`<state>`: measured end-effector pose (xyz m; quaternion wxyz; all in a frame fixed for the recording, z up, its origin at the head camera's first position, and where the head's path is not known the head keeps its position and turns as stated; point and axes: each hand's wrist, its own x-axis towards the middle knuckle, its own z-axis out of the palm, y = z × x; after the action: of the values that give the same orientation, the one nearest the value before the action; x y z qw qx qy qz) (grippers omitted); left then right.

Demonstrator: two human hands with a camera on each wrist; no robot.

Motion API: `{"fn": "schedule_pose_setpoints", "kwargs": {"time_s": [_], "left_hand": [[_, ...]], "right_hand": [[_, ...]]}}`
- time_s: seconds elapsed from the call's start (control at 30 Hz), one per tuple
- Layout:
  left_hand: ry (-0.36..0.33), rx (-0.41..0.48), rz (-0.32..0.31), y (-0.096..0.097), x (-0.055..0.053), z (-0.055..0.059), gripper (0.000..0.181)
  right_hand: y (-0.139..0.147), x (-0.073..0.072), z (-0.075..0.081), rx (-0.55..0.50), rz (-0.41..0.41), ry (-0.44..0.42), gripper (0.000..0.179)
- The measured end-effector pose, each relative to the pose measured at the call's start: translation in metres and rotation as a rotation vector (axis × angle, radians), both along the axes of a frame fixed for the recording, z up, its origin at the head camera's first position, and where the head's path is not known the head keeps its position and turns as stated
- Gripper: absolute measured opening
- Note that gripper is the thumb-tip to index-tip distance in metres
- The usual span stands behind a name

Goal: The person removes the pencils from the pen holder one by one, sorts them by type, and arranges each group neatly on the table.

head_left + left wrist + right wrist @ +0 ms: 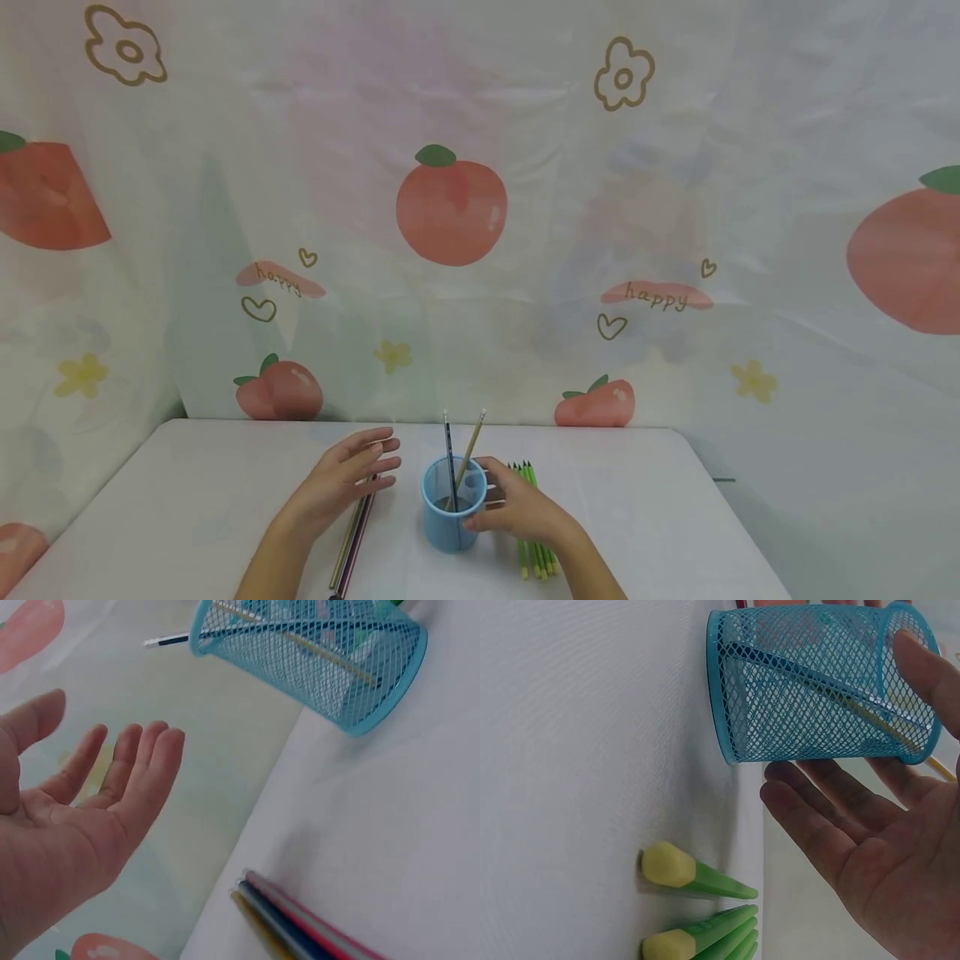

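Note:
A blue mesh pencil cup (448, 533) stands upright on the table, with a dark pencil (449, 442) and a gold pencil (474, 437) leaning inside it. My right hand (521, 508) is at its right side, thumb across the near wall and fingers round the far side; in the right wrist view the thumb overlaps the cup near the rim. My left hand (345, 475) hovers left of the cup, fingers spread and holding nothing. Below it lie a gold, a dark and a pink pencil (352, 542). Several green pencils (536, 554) lie right of the cup, partly behind my right hand.
The white table (217, 500) meets a fabric backdrop (525, 350) printed with fruit, flowers and hearts. More of the same fabric hangs along the left side. The green pencils' yellow ends (667, 864) point toward the near edge.

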<state>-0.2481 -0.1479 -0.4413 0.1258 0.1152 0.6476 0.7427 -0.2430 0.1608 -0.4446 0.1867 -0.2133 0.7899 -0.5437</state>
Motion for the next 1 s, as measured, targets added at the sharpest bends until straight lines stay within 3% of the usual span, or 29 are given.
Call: {"fn": "schedule_pose_setpoints", "kwargs": {"time_s": [0.1, 0.53, 0.7, 1.0], "left_hand": [[-0.027, 0.075, -0.038, 0.006, -0.001, 0.001, 0.054], [-0.113, 0.31, -0.034, 0.025, -0.007, -0.007, 0.062], [-0.139, 0.291, -0.072, 0.035, -0.01, -0.014, 0.062], [-0.099, 0.263, -0.106, 0.049, -0.016, -0.024, 0.064]], "right_hand": [[0.0, -0.001, -0.002, 0.006, -0.004, 0.002, 0.076], [-0.002, -0.002, 0.001, 0.022, -0.014, 0.02, 0.073], [-0.002, -0.001, 0.001, 0.026, -0.015, 0.016, 0.073], [-0.002, -0.001, -0.001, 0.013, -0.007, 0.008, 0.074]]}}
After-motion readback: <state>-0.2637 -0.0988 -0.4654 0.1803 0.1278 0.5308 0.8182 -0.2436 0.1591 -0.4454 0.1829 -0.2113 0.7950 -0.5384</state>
